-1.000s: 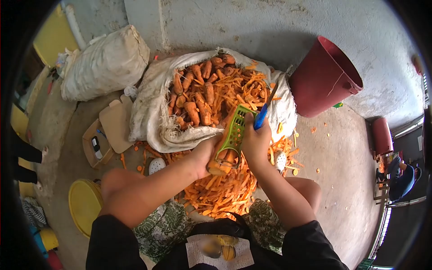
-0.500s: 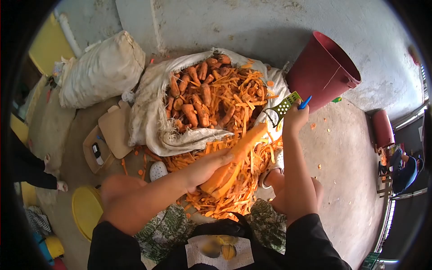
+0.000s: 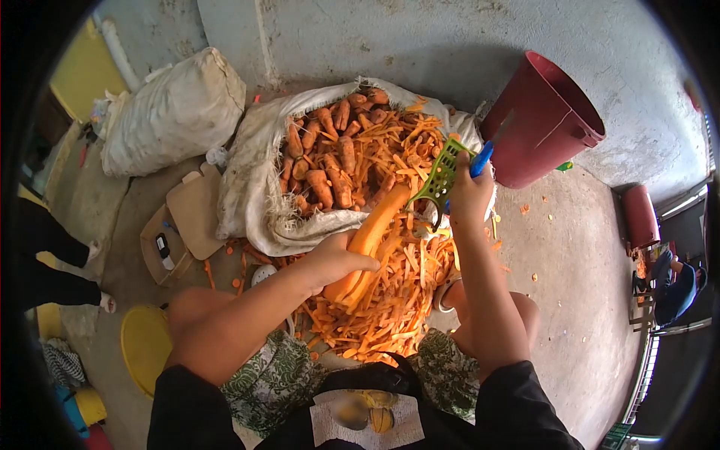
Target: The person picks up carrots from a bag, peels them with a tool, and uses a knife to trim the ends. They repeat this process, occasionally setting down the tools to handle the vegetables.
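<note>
My left hand [image 3: 335, 262] grips peeled orange carrots [image 3: 373, 229], long and tilted up to the right; a second thick piece shows beneath the top one. My right hand [image 3: 471, 195] is closed around a green perforated peeler [image 3: 442, 174] and a blue-handled tool [image 3: 482, 159]. The peeler's curved end is beside the upper tip of the carrot. Below my hands lies a heap of orange peelings [image 3: 375, 319]. Behind them an open white sack [image 3: 251, 176] holds unpeeled carrots [image 3: 319, 187] and more peelings.
A dark red bin [image 3: 540, 124] leans by the wall at upper right. On the left are a full white sack [image 3: 176, 112], an open cardboard box [image 3: 196, 206] and a yellow lid [image 3: 146, 351]. One person's legs [image 3: 56, 262] stand at far left; another person [image 3: 675, 289] is at far right.
My right hand has moved left and down slightly, bringing the peeler to the carrot's tip. My left hand and the carrots have shifted a little. The person at left has moved their legs.
</note>
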`<state>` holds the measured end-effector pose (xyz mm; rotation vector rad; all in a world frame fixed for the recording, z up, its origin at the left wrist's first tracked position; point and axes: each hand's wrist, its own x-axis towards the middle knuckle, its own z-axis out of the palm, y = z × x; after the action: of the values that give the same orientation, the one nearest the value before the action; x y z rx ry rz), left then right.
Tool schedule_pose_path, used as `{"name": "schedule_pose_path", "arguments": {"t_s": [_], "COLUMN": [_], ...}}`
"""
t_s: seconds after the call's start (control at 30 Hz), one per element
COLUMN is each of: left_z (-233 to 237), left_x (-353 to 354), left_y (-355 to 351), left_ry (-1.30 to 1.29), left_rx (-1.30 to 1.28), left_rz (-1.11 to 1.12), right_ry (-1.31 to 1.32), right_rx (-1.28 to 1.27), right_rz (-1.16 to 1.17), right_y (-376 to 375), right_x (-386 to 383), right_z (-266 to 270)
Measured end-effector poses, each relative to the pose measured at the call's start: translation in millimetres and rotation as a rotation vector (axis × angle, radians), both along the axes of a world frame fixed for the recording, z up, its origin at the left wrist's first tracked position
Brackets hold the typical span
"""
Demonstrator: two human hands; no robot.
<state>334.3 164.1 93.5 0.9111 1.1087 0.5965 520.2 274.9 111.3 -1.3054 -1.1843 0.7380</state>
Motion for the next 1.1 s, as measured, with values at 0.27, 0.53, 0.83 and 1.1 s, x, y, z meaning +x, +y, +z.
{"name": "schedule_pose_path", "arguments": {"t_s": [0.27, 0.53, 0.83, 1.1], "left_z": [-13, -16, -16, -15], "left_x": [2, -6, -14, -15], "left_y": [10, 18, 25, 26], "left_ry": [0.029, 0.281, 0.597, 0.778], "left_rx": [-0.011, 0.213, 0.399, 0.541], "left_rz": [0.12, 0.099, 0.067, 0.085], "right_ry": [-0.052, -0.604, -0.781, -0.701], "right_rx": [-0.028, -0.201, -0.19, -0.258], "right_rz": [0.084, 0.496, 0.651, 0.664], "right_y": [-2, -10, -29, -34], "right_x": [1, 5, 0, -3], "right_z": [-14, -1, 3, 2]}}
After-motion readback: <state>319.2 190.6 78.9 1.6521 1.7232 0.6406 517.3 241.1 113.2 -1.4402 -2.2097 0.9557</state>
